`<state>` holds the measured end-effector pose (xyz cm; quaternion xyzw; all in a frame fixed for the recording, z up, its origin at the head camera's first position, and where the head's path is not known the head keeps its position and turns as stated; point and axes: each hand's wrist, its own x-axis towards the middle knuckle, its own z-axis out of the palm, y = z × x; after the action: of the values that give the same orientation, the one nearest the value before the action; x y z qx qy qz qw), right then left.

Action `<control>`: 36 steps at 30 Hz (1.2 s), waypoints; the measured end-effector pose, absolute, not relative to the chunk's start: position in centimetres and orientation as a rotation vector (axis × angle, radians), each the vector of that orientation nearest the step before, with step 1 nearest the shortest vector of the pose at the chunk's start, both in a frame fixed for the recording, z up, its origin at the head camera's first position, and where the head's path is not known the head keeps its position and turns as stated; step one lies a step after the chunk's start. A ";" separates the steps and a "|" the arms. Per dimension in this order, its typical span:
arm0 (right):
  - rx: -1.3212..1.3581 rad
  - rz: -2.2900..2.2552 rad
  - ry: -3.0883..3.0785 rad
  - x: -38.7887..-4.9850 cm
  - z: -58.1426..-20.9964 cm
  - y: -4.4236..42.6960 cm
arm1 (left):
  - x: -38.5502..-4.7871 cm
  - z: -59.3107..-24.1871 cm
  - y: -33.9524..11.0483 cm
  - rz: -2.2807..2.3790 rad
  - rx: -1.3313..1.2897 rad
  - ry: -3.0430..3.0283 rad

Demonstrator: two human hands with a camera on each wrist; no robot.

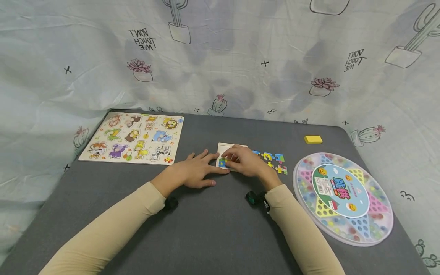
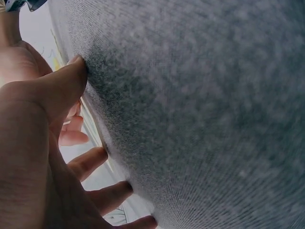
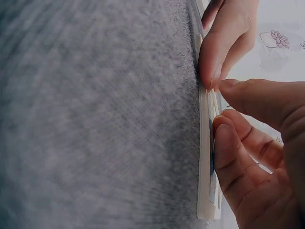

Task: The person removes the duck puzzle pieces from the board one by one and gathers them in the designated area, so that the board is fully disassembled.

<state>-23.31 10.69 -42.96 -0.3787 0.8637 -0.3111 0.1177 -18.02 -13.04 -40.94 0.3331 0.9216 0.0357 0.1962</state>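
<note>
A small wooden jigsaw tray lies on the dark grey tabletop, with blue and green puzzle pieces in its near left corner. My left hand rests flat with fingers spread, its fingertips touching the tray's left side and near edge. Over the tray, my right hand bends its fingers and pinches a thin puzzle piece between thumb and index finger; its printed face is hidden. Several loose puzzle pieces lie right of the tray, partly behind the right hand.
An animal puzzle board lies at the back left. To the right are a round Chinese checkers box and a yellow block. A patterned curtain hangs behind the table.
</note>
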 end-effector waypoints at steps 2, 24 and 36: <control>-1.105 -0.908 2.516 -23.3 -43.0 10.8 | -18.1 -41.0 -13.0 0.108 0.937 2.580; -1.091 -0.860 2.513 -23.2 -43.0 10.6 | -18.3 -41.1 -13.1 0.126 0.911 2.573; -1.046 -0.876 2.521 -23.2 -43.0 10.2 | -18.3 -41.0 -13.1 0.108 0.906 2.582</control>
<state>-23.19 10.18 -42.96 -0.3615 0.8711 -0.3028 0.1371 -18.32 -13.07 -41.04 0.3240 0.9239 0.0386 0.2000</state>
